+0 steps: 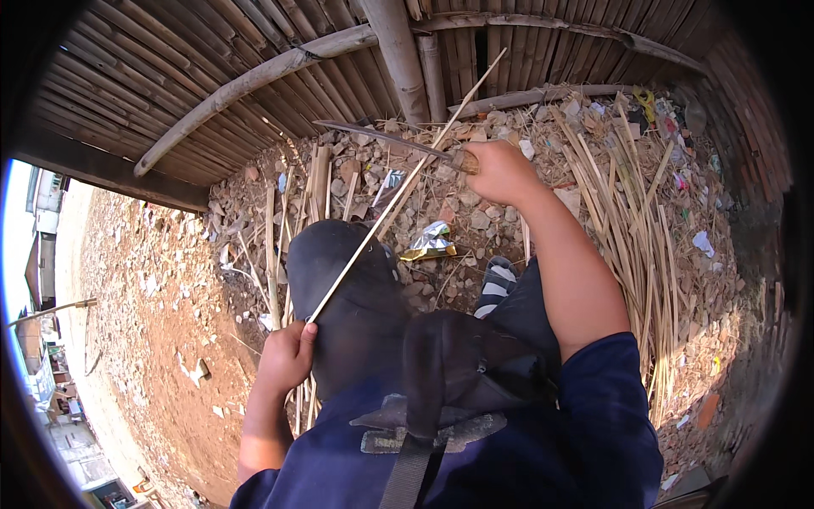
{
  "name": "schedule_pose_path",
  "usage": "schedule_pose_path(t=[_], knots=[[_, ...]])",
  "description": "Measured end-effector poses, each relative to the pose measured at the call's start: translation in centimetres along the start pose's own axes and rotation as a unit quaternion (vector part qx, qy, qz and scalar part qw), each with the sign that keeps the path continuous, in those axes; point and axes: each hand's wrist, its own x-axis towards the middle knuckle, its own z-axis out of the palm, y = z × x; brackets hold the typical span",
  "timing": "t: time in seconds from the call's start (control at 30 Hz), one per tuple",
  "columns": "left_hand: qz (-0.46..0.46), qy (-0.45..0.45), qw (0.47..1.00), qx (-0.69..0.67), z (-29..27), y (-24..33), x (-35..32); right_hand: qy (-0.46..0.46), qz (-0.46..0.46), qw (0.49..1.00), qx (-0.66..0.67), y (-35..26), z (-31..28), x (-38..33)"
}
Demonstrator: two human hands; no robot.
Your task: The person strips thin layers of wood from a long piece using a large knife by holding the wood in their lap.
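- Bamboo-slat wall [212, 59] across the top of view, braced by round poles [398, 51]; in shade.
- Ground [170, 322]: reddish bare dirt at left, sunlit, sloping away.
- Stony rubble [475, 212] with scraps of litter along the wall's foot.
- Heap of split bamboo strips [644, 246] at right.
- Rooftops [51, 399] visible at far left edge, below.
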Motion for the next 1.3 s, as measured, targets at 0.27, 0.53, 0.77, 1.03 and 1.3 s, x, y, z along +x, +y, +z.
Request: schedule_pose_path(t=[0.27,0.53,0.77,1.03,1.3], knots=[[0.049,0.112,0.974,0.193,-2.0,2.3,1.4,-0.035,-0.024,0.998,0.051,-2.5,-3.4,-1.7],[0.212,0.226,0.907,0.287,-6.4,7.5,5.8,0.023,-0.152,0.982,0.112,-1.9,-3.6,-1.8],[0.324,0.269,0.832,0.361,-8.1,10.9,8.5,-0.090,-0.075,0.981,0.152,-1.9,-4.8,-2.2],[0.439,0.341,0.775,0.299,-7.7,14.0,8.6,-0.060,-0.051,0.977,0.199,1.2,-5.5,-1.8],[0.434,0.231,0.868,0.072,-0.5,12.4,8.1,-0.027,-0.008,0.974,0.225,1.9,-6.0,-1.9]])
